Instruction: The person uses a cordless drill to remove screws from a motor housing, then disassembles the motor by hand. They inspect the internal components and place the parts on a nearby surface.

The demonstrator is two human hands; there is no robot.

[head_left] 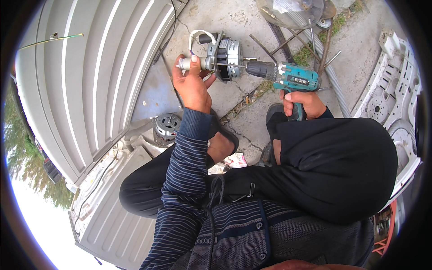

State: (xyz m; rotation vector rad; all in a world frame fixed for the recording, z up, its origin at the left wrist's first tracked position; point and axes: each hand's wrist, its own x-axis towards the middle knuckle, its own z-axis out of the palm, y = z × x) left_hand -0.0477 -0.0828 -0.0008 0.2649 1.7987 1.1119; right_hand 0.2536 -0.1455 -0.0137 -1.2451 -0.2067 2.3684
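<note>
My left hand (193, 92) is closed around a white cylinder (185, 63), thumb on its near side, right beside the metal plate of a silver motor (229, 57). The motor is in front of me, above the concrete floor (249, 108), lying on its side with its shaft pointing right; I can't tell whether it touches the ground. A white cable (191, 39) loops up from behind my fingers, next to a black capped part (206, 38) at the motor's top. My right hand (302, 103) is wrapped around the handle of a teal and black drill (294, 77), held level with its nose toward the motor. A long thin bit (237, 66) runs from the drill along the motor's near side to the plate; whether its tip goes in, I can't tell. A second motor (167, 125) sits on the ground to the left of my feet, near a big ribbed panel (90, 85). Beyond the drill, loose metal bars (280, 42) and a grey ridged hose (334, 87) lie on the floor beside a strip of grass (303, 56). A white metal frame (384, 83) is on my far right.
</note>
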